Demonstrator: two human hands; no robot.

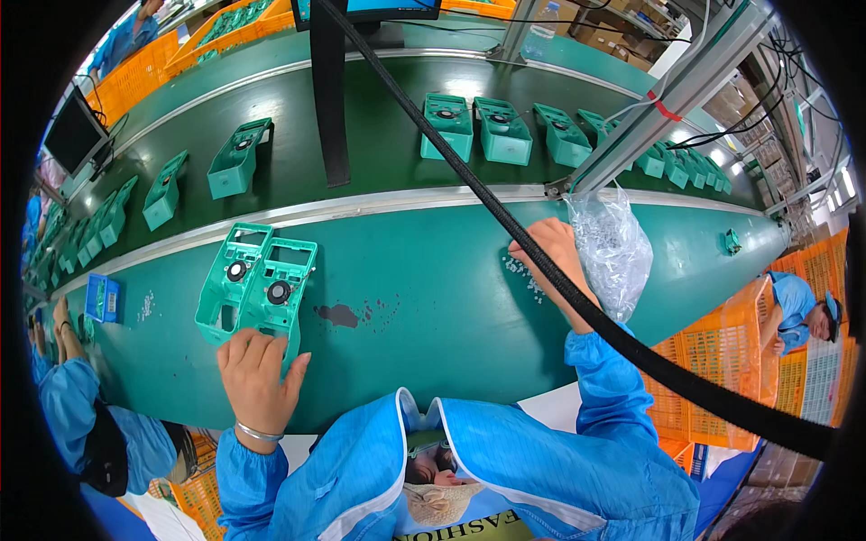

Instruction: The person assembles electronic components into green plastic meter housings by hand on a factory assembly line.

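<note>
Two green moulded-plastic housings [256, 287] sit paired at left on the worktop [433, 270], a round disc [279, 292] in each | left hand [259, 383] curls over their near edge, thumb out, grip unclear | right hand [552, 248] bends down at loose white bits [518, 267], pinch: can't tell | crinkly clear bag [613, 248] just beside | orange crate [271, 29] beyond, green parts [236, 20] inside

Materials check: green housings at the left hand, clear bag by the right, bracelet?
Green housings: probably moulded plastic, semi-matte; uniform colour, thin walls, clean cut-outs.
Clear bag: likely thin plastic film, glossy; see-through, with crinkles and bright highlights.
Bracelet: looks like polished metal, silver-coloured and shiny; coated plastic can't be ruled out.
</note>
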